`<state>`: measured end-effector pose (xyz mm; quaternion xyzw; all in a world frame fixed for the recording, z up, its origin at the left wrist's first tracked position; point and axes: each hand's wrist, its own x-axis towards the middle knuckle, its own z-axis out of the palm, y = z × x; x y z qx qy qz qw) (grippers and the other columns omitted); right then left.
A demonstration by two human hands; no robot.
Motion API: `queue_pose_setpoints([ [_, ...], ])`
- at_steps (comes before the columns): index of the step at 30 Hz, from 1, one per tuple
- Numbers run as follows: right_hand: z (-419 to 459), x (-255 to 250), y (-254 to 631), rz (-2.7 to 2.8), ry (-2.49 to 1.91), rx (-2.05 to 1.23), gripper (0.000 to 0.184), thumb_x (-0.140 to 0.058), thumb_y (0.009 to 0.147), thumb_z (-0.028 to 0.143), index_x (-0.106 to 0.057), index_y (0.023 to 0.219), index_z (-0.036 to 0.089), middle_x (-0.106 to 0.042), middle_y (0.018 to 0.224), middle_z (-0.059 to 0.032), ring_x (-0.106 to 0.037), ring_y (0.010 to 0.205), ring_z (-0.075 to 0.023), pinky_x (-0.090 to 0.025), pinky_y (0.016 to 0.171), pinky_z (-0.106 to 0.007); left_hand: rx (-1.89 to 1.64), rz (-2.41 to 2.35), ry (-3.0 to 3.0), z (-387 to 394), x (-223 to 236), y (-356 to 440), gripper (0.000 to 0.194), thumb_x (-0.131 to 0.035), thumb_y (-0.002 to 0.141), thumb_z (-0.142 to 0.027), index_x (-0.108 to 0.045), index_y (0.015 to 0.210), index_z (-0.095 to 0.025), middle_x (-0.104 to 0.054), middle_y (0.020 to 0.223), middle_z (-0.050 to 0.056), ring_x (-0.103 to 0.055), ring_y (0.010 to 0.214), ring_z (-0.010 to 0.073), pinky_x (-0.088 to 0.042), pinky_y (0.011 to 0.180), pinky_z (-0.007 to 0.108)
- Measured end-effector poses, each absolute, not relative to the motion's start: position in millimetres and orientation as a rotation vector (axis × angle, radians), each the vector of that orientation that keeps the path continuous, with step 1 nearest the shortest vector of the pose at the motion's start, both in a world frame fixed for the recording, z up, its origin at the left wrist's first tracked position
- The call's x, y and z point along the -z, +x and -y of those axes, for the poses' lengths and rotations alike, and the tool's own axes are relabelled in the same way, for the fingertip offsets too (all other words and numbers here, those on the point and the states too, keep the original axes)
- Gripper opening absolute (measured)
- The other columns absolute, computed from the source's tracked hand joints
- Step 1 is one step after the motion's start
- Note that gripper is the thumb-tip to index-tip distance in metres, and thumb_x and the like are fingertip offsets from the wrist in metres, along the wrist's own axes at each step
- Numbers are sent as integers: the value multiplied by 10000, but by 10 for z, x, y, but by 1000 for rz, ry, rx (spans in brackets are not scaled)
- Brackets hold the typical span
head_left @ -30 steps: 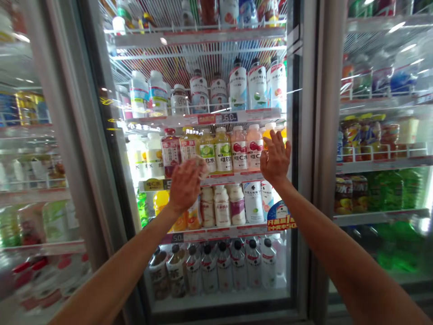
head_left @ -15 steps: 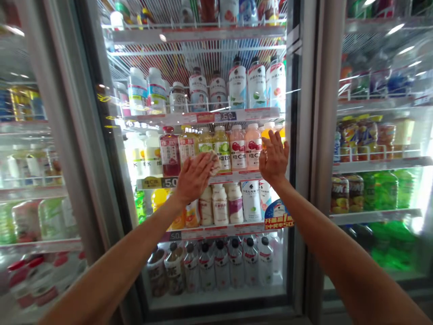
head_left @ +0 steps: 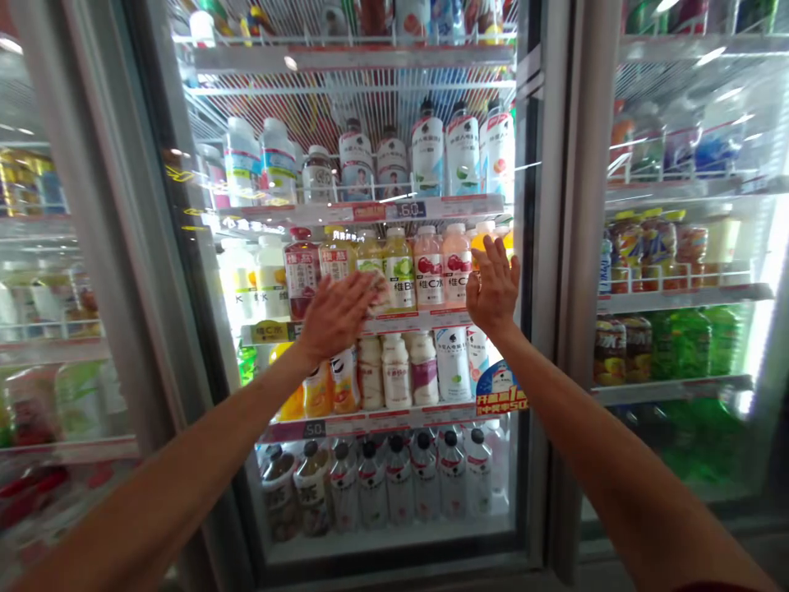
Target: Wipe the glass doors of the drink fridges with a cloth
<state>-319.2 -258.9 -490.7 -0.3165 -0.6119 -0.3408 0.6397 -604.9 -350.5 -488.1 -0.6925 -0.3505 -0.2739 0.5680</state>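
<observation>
My left hand [head_left: 336, 316] presses a pale, crumpled cloth [head_left: 379, 296] to the glass door of a drinks fridge. Its fingers stretch over the cloth toward the right. My right hand [head_left: 493, 289] is spread against the same glass, farther right, with nothing in it. Behind the glass, several vitamin water bottles [head_left: 430, 267] stand on the shelf at hand height. Part of the left end of that shelf's price strip [head_left: 269, 332] is hidden by my left hand and wrist.
A metal door frame [head_left: 558, 205] runs up the right side, and another frame [head_left: 111, 205] the left. A round blue and red sticker [head_left: 500, 386] sits beside my right forearm. Black-capped bottles [head_left: 398, 481] line the bottom shelf. Neighbouring fridge doors show green bottles [head_left: 690, 341] and cans.
My left hand has slid a little to the left across the glass with the cloth. My right hand stays in about the same place, and the whole view has shifted slightly.
</observation>
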Motion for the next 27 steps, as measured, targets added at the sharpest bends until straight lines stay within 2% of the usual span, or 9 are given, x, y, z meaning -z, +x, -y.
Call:
queue_pose_setpoints([
  [4, 2564, 4913, -3210, 1382, -693, 784, 455, -349, 848, 238, -410, 1296, 193, -372, 1421, -76, -241, 1361, -215, -183, 1099, -493, 1140, 1125, -1209, 3610, 4457, -6579, 510, -352, 894, -399, -382, 1313, -109, -287, 1445, 98, -212, 1341, 290, -96, 1092, 557],
  [6, 2547, 4914, -3214, 1379, -666, 771, 454, -356, 846, 237, -416, 1293, 186, -373, 1420, -80, -237, 1362, -221, -171, 1102, -498, 1217, 1159, -1134, 3564, 4429, -6489, 511, -311, 913, -378, -344, 1331, -85, -259, 1454, 117, -178, 1348, 297, -122, 1084, 555],
  [10, 2525, 4916, -3198, 1367, -636, 763, 424, -365, 849, 239, -444, 1265, 203, -398, 1406, -72, -261, 1354, -212, -192, 1095, -492, 698, 825, -1485, 3403, 4830, -5823, 446, -347, 901, -273, -365, 1339, -184, -322, 1431, 55, -165, 1368, 200, -119, 1140, 443],
  [13, 2522, 4921, -3185, 1370, -631, 772, 420, -372, 849, 239, -445, 1262, 213, -404, 1404, -69, -268, 1352, -209, -206, 1088, -494, 443, 658, -1581, 3430, 4995, -5783, 436, -379, 893, -258, -374, 1328, -231, -383, 1398, 4, -184, 1362, 155, -133, 1150, 403],
  [16, 2523, 4926, -3189, 1372, -625, 770, 425, -374, 849, 242, -438, 1268, 214, -396, 1410, -67, -260, 1356, -207, -193, 1095, -496, 752, 847, -1372, 3557, 4788, -6267, 448, -331, 910, -302, -326, 1350, -217, -368, 1406, 41, -213, 1354, 185, -204, 1115, 493],
  [18, 2526, 4926, -3198, 1362, -628, 775, 423, -376, 851, 247, -438, 1268, 213, -396, 1410, -67, -262, 1355, -208, -190, 1096, -499, 1011, 977, -1178, 3608, 4611, -6523, 470, -269, 925, -312, -257, 1376, -180, -272, 1447, 94, -153, 1368, 233, -233, 1051, 587],
  [20, 2534, 4923, -3204, 1355, -632, 779, 420, -380, 850, 251, -444, 1263, 208, -402, 1406, -70, -264, 1355, -210, -198, 1093, -500, 1086, 1016, -1125, 3592, 4568, -6510, 489, -231, 929, -298, -209, 1391, -141, -186, 1466, 128, -86, 1375, 250, -232, 1028, 611],
  [25, 2549, 4920, -3190, 1359, -626, 792, 413, -380, 845, 242, -460, 1247, 199, -419, 1394, -78, -281, 1348, -206, -223, 1084, -490, 581, 769, -1509, 3444, 4912, -5878, 466, -354, 901, -306, -314, 1361, -241, -334, 1421, -13, -139, 1367, 116, -190, 1146, 355],
  [27, 2542, 4923, -3183, 1356, -623, 803, 411, -381, 845, 241, -461, 1247, 201, -423, 1391, -78, -286, 1346, -206, -228, 1083, -487, 484, 711, -1558, 3448, 4885, -5856, 432, -368, 900, -301, -365, 1329, -256, -379, 1396, -34, -155, 1364, 106, -153, 1153, 343],
])
